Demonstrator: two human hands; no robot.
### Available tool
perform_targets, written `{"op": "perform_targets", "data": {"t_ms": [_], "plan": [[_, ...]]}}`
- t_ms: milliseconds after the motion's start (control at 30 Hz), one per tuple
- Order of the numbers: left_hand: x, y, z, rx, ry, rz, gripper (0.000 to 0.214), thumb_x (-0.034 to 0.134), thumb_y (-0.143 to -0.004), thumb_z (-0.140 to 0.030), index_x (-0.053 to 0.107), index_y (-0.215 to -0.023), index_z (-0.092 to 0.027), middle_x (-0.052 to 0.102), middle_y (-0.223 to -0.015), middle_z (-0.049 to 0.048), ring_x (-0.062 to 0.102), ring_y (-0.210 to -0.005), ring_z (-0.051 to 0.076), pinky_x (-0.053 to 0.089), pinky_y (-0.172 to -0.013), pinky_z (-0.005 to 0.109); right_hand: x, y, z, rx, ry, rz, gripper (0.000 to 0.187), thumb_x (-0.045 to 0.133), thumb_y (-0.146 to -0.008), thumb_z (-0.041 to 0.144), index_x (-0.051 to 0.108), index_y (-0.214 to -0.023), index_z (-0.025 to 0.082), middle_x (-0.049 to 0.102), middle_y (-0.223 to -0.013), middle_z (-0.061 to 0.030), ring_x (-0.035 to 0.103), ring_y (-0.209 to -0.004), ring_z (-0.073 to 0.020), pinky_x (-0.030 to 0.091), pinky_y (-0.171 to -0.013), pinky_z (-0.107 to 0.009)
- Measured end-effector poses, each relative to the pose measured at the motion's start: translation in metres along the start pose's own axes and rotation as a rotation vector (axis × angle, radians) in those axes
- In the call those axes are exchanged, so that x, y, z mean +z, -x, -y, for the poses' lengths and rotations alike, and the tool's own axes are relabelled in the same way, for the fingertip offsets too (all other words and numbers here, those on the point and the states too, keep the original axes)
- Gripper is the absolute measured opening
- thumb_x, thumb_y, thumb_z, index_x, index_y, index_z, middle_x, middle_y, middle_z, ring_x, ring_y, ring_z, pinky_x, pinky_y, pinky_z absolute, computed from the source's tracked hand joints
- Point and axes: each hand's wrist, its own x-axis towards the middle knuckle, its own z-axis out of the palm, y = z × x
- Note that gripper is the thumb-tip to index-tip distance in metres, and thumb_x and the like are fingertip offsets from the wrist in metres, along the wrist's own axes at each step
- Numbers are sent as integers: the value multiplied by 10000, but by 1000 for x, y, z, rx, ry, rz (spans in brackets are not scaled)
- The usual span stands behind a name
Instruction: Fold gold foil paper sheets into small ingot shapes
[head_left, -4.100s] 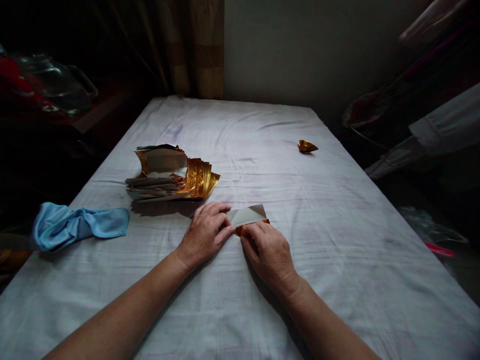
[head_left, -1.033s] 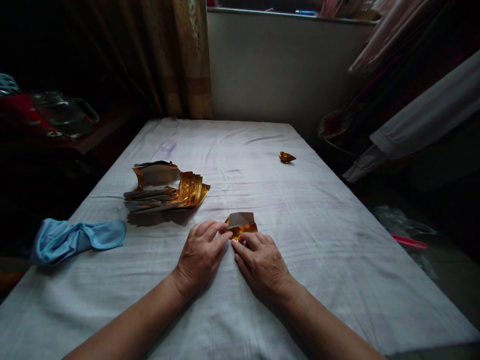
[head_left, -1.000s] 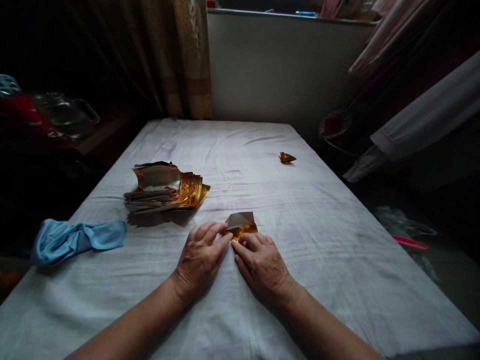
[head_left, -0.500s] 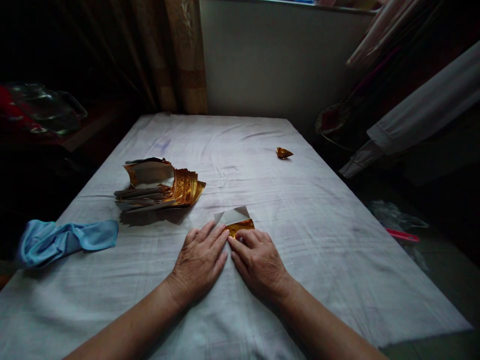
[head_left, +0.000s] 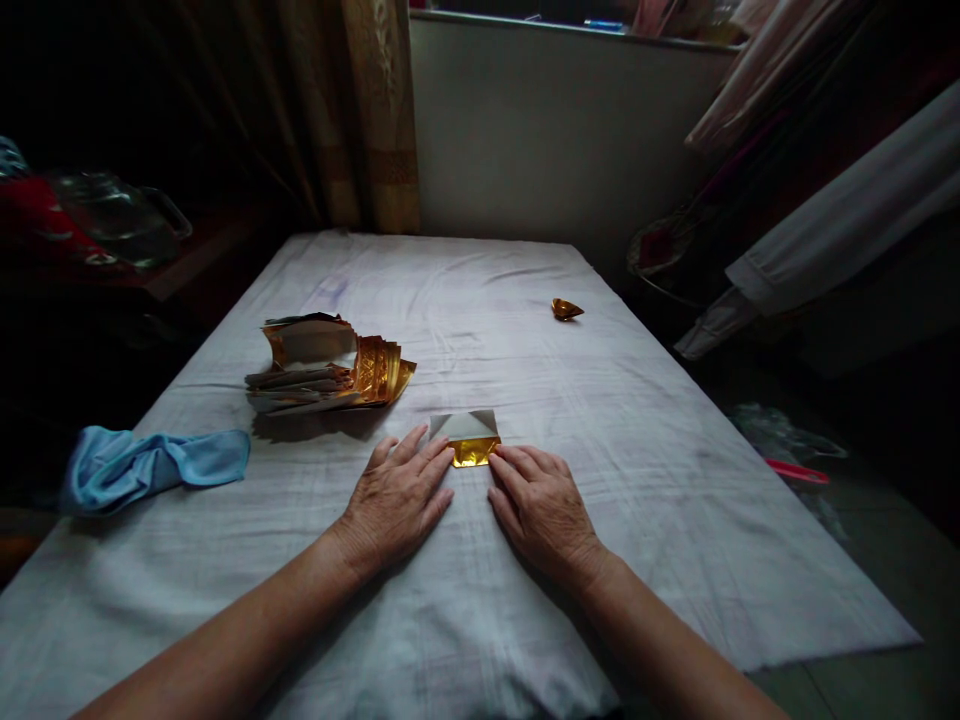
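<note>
A partly folded sheet of gold foil paper [head_left: 474,452] lies flat on the white cloth. Its near strip shows shiny gold, while the far part is grey-white with slanting creases at the corners. My left hand [head_left: 397,495] rests palm down at the sheet's left end, fingers stretched out and fingertips touching the gold strip. At the right end, my right hand [head_left: 546,505] lies with its fingers extended, the fingertips on the strip's edge. Beyond my left hand stands a bent stack of gold and grey foil paper [head_left: 330,365]. A small folded gold piece [head_left: 566,309] sits farther back on the right.
A crumpled blue cloth [head_left: 161,468] lies at the left edge of the white-covered table [head_left: 675,520]. A glass jug [head_left: 124,225] stands on a dark surface at the left. Clothes [head_left: 840,230] hang on the right, above a red-handled object [head_left: 796,471] and clear plastic.
My right hand has slid right along the gold strip, uncovering more of it. The left hand stays at the left end. The whole view has shifted slightly.
</note>
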Motion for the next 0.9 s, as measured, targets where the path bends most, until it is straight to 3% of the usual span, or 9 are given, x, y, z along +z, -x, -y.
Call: {"op": "perform_targets", "data": {"t_ms": [233,567,900], "plan": [[-5,0,-2,-22,-34,-26,340,544,-942,-349,654,-1207,-167,662,-1302,129,551,-1262,344,317,-1054,506,-10,9,19,-122,-165,57,247,542,-932,181,663,-1145,212,710,-1123,-79,601,-1033,-226,442,-912,-389],[-5,-8,3,-63,16,-73,178,568,-946,-294,701,-1053,-242,734,-1167,42,622,-1094,276,366,-969,448,-5,-11,6,-65,-133,83,134,671,-872,252,696,-1000,217,697,-1049,-62,594,-946,-229,464,-831,-369],[-5,-8,1,-73,33,-50,173,597,-942,-315,670,-1063,-214,714,-1194,49,610,-1110,270,348,-970,441,-1,-10,9,-205,-16,-21,187,519,-972,245,695,-992,185,707,-993,-70,577,-920,-215,422,-833,-363]]}}
